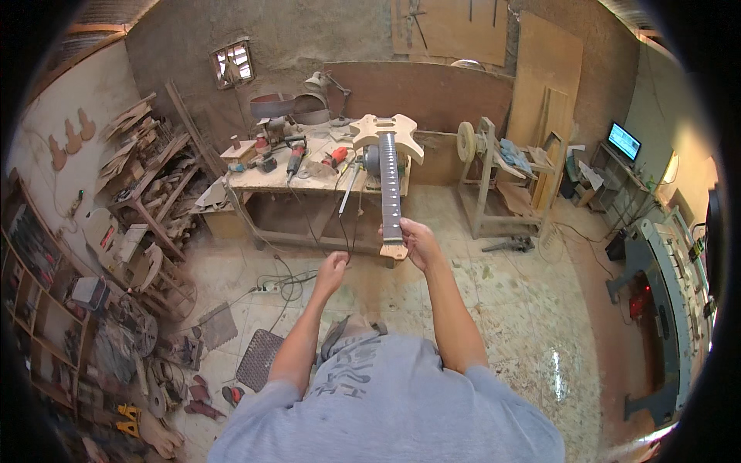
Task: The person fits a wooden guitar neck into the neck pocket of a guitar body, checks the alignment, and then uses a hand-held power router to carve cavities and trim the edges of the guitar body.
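An unfinished electric guitar (391, 189) is held out in front of me. Its pale wooden body lies farthest away, and the dark fretboard with light inlays runs back toward me. My right hand (421, 244) is closed around the neck beside the headstock (394, 251). To the left, apart from the guitar, my left hand (333, 268) is curled closed. Dark cords hang close by it, and whatever its fingers hold, if anything, is hidden.
Beyond the guitar stands a workbench (258, 179) with an angle grinder (295, 157), a red power tool (335, 157) and a lamp (316, 80). A wheel machine (468, 143) is at the right. Cords (289, 285) and a dark mat (260, 360) lie on the floor.
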Demonstrator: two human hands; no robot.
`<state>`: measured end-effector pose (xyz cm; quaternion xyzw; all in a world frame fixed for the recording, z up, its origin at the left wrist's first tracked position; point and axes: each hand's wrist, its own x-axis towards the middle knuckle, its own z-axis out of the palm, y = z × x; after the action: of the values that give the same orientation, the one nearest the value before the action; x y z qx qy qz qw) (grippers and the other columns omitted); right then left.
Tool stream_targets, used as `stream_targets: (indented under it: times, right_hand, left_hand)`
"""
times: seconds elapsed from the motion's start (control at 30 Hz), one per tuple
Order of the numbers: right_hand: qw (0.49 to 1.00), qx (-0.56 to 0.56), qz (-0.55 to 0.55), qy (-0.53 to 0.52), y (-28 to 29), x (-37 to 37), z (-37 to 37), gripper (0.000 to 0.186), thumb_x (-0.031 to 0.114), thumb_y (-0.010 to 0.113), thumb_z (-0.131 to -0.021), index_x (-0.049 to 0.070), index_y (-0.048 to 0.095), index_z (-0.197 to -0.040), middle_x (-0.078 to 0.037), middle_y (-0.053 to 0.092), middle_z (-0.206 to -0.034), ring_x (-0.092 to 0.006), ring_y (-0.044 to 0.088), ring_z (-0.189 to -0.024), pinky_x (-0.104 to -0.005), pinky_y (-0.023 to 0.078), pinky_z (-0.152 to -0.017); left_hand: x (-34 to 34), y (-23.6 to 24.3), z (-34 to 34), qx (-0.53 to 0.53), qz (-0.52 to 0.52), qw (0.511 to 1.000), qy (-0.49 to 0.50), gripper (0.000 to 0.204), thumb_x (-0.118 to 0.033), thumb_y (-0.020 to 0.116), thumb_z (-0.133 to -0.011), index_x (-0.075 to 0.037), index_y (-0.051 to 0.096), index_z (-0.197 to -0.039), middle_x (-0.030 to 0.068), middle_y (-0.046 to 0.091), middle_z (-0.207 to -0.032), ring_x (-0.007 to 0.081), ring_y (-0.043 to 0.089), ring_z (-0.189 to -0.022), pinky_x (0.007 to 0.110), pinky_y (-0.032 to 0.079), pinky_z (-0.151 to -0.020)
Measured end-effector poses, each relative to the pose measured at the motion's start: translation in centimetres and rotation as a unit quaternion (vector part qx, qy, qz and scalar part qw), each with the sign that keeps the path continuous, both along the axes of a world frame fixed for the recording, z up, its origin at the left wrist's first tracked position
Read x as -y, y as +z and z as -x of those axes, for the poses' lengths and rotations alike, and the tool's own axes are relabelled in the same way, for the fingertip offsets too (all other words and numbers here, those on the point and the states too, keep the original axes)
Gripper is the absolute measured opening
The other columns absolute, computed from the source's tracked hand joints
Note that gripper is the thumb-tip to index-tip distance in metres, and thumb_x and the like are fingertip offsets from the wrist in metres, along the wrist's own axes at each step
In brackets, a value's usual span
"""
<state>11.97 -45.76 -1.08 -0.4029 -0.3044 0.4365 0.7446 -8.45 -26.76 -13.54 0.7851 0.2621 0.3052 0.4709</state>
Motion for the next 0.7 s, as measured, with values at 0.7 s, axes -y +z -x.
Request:
stream_targets:
  times: [0.7]
  right_hand:
    - [0.997, -0.065, 0.051, -0.003, 0.8, 1.2, 0.9, 0.056, 0.031, 0.060, -0.107, -0.009, 0.053, -0.146, -0.019, 0.070, -0.132, -0.0262, 0.072, -0.118, -0.0382, 0.058, -0.100]
  left_hand:
    - [-21.2, 15.3, -33.3, -0.134, -0.532, 0.831, -0.091, 0.081, 0.007, 0.063, -0.082, -0.008, 0.041, -0.159, 0.0155, 0.042, -0.166, 0.0365, 0.037, -0.155, 0.049, 0.038, -0.123]
